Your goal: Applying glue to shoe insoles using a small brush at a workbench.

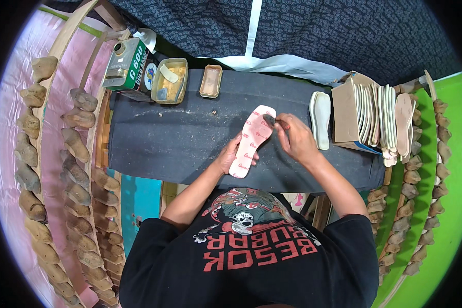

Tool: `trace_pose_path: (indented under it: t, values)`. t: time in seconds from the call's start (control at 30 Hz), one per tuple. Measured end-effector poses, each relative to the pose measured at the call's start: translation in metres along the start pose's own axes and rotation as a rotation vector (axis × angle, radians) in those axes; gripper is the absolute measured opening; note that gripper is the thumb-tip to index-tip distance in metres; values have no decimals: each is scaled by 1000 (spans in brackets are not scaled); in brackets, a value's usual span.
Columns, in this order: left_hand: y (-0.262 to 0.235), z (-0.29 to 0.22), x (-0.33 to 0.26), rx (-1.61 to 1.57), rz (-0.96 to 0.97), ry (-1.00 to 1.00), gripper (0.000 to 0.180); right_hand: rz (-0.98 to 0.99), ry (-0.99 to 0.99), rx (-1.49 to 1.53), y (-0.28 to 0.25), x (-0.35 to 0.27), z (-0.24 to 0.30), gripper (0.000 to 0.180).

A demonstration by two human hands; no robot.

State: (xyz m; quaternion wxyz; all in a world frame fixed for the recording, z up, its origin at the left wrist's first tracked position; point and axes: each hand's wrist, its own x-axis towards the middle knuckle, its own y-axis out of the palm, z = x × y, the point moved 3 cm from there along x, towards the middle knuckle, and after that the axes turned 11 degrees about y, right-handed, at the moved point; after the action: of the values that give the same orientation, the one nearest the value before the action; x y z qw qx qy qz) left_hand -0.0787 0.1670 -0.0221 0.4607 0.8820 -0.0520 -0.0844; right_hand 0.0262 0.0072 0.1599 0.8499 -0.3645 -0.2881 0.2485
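Note:
A pale pink shoe insole [252,141] with red printing is held at a slant over the dark-covered table [185,149]. My left hand [229,155] is closed around its narrower lower part, with the fingertips showing at the far edge. In my right hand [299,139] is a small brush [269,120] with a dark head and a reddish handle, gripped between bent fingers. The brush head touches or hovers just over the upper right of the insole; which, I cannot tell. To the right of my right hand lie white insoles [320,120], stacked on the table.
A cardboard box [345,115] packed with upright insoles [367,114] stands at the right. Along the back left are a green metal can [126,69], a yellowish tub [156,93] and a small rectangular dish [210,94]. Racks of wooden shoe lasts [78,145] flank both sides.

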Motion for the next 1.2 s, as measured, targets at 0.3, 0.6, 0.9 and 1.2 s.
trace_pose_path:
  t: [0.3, 0.6, 0.9, 1.2]
  values:
    - [-1, -8, 19, -102, -123, 97, 55, 258, -132, 171, 34, -42, 34, 28]
    - [-1, -12, 26, -318, -92, 106, 52, 71, -93, 107, 15, -12, 19, 21]
    - [24, -24, 34, -318, -107, 98, 54, 169, -75, 231, 26, -29, 31, 20]
    - [19, -19, 42, -343, -132, 54, 47, 42, -247, 145, 20, -15, 24, 25]
